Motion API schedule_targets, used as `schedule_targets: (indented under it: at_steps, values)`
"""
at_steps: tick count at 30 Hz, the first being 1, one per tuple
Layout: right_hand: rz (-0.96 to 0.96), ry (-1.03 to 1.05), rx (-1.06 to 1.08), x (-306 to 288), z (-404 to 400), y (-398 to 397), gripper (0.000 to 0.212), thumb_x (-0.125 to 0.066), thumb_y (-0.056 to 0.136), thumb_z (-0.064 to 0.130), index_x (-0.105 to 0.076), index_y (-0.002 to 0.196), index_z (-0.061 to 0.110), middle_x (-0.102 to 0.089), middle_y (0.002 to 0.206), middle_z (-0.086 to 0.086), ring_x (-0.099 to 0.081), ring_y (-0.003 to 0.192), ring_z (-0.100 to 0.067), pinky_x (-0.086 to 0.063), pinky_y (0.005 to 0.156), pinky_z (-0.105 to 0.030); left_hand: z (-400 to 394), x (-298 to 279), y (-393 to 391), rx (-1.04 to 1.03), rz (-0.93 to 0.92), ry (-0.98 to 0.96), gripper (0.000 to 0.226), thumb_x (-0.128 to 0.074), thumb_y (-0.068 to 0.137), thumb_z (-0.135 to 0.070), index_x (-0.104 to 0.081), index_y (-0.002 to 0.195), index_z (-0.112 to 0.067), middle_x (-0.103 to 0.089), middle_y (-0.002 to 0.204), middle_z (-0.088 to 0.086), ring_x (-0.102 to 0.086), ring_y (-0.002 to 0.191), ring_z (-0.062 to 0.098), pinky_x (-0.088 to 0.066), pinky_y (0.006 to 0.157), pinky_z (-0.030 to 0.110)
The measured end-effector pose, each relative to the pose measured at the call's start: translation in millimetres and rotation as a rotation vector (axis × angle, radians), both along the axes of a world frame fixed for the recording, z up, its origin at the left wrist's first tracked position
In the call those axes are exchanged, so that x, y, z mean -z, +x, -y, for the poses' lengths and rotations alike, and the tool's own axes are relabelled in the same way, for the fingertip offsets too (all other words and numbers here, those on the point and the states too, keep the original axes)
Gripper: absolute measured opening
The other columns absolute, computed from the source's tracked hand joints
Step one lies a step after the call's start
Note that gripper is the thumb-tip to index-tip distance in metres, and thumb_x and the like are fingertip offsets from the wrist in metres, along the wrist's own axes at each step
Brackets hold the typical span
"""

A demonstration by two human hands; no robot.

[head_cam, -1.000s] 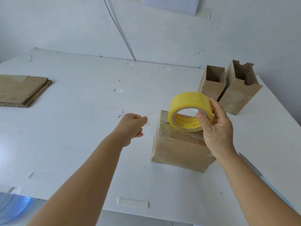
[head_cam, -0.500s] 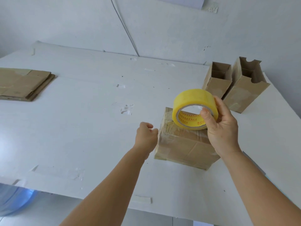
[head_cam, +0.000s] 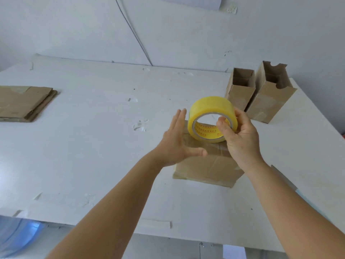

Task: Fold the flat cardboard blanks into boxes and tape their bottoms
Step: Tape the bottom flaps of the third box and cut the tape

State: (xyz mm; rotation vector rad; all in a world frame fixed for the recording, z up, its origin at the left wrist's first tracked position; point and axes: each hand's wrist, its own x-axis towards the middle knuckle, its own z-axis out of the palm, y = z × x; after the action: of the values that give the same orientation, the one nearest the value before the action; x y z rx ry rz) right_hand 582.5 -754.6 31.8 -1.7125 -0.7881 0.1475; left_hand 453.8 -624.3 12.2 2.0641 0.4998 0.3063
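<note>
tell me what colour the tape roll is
Yellow; the tape roll has red print on its inner core, seen in the head view.

Bright, even daylight is filling the view, giving the white bench a bluish cast. A pale sheen is showing toward 9 o'clock on its surface. Shadows are lying soft and faint, the clearest one sitting under the taped box. The wide lens is bowing the bench's edges toward the corners. The left hand is looking slightly smeared, while everything else is staying fairly sharp.
</note>
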Motion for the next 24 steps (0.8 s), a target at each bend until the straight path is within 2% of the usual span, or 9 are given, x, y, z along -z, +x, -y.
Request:
schedule_targets:
  at_steps: [1, 3, 5, 8, 12, 15, 18, 21, 24]
  values:
    - [-0.012, -0.002, -0.009, -0.2, -0.1, 0.6, 0.024, -0.065, 0.088, 0.030, -0.057, 0.110, 0.029, -0.059, 0.081, 0.014, -0.057, 0.075, 0.008, -0.045, 0.067, -0.007, -4.0, 0.6, 6.7, 0.019, 0.038, -0.018, 0.124, -0.085, 0.057, -0.058, -0.009, 0.152, -0.032, -0.018, 0.158, 0.001, -0.014, 0.147, 0.020, -0.022, 0.117, 0.050]
    - [-0.059, 0.003, -0.044, -3.3, 0.8, 4.1, 0.023, -0.067, 0.087, 0.025, -0.057, 0.108, 0.024, -0.059, 0.081, 0.013, -0.058, 0.074, 0.006, -0.046, 0.067, -0.010, -11.0, 8.9, 17.3, 0.026, 0.047, -0.046, 0.108, -0.085, 0.052, -0.064, -0.033, 0.143, -0.038, -0.047, 0.140, -0.002, -0.043, 0.133, 0.022, -0.039, 0.106, 0.051]
    - [-0.103, -0.014, -0.105, -9.0, 1.9, 10.4, 0.025, -0.069, 0.085, 0.021, -0.058, 0.108, 0.022, -0.061, 0.085, 0.008, -0.060, 0.079, -0.002, -0.049, 0.070, -0.017, -15.4, 13.7, 20.6, 0.028, 0.026, 0.012, 0.096, -0.082, 0.053, -0.069, -0.044, 0.136, -0.038, -0.054, 0.134, -0.007, -0.050, 0.127, 0.020, -0.043, 0.102, 0.049]
    - [-0.081, -0.057, -0.164, -24.1, 7.2, 24.1, 0.029, -0.072, 0.082, 0.018, -0.059, 0.106, 0.028, -0.062, 0.089, 0.003, -0.061, 0.082, -0.010, -0.052, 0.074, -0.027, -22.8, 14.9, 21.2, 0.058, -0.004, 0.125, 0.098, -0.075, 0.053, -0.077, -0.045, 0.135, -0.034, -0.052, 0.135, -0.009, -0.048, 0.128, 0.019, -0.042, 0.103, 0.048]
    - [-0.035, -0.121, -0.162, -49.4, 35.7, 53.0, 0.037, -0.073, 0.079, 0.010, -0.061, 0.105, 0.033, -0.060, 0.090, 0.008, -0.058, 0.077, -0.002, -0.046, 0.070, -0.014, -20.1, 6.1, 16.4, 0.017, -0.143, 0.206, 0.129, -0.063, 0.045, -0.085, -0.021, 0.151, -0.026, -0.027, 0.154, -0.008, -0.025, 0.142, 0.017, -0.026, 0.116, 0.043]
    - [-0.039, -0.229, -0.215, -62.1, 58.5, 66.8, 0.044, -0.078, 0.073, 0.010, -0.063, 0.103, 0.039, -0.063, 0.093, 0.011, -0.061, 0.077, -0.001, -0.048, 0.070, -0.016, -17.8, 0.1, 16.2, 0.035, -0.166, 0.238, 0.135, -0.059, 0.041, -0.088, -0.017, 0.152, -0.025, -0.024, 0.155, -0.010, -0.021, 0.143, 0.015, -0.022, 0.117, 0.043]
    - [0.029, -0.383, -0.197, -72.2, 68.4, 75.9, 0.045, -0.082, 0.069, 0.024, -0.063, 0.106, 0.041, -0.060, 0.096, 0.020, -0.056, 0.082, 0.004, -0.044, 0.068, -0.016, -18.0, -1.9, 17.3, 0.052, -0.170, 0.266, 0.134, -0.057, 0.042, -0.090, -0.018, 0.152, -0.024, -0.025, 0.154, -0.011, -0.020, 0.143, 0.011, -0.021, 0.118, 0.043]
    - [0.121, -0.516, -0.170, -74.4, 76.4, 86.2, 0.037, -0.073, 0.070, 0.055, -0.064, 0.104, 0.043, -0.060, 0.101, 0.022, -0.055, 0.093, -0.003, -0.042, 0.073, -0.019, -17.6, -2.7, 15.9, 0.061, -0.166, 0.280, 0.135, -0.055, 0.041, -0.091, -0.018, 0.152, -0.024, -0.024, 0.154, -0.013, -0.020, 0.143, 0.010, -0.019, 0.118, 0.043]
    - [0.162, -0.585, -0.111, -66.7, 81.8, 92.6, 0.018, -0.065, 0.080, 0.052, -0.067, 0.097, 0.044, -0.063, 0.100, 0.019, -0.058, 0.099, -0.010, -0.045, 0.083, -0.028, -17.9, -3.8, 17.5, 0.064, -0.169, 0.287, 0.141, -0.049, 0.036, -0.098, -0.019, 0.152, -0.025, -0.024, 0.154, -0.014, -0.019, 0.143, 0.010, -0.019, 0.118, 0.043]
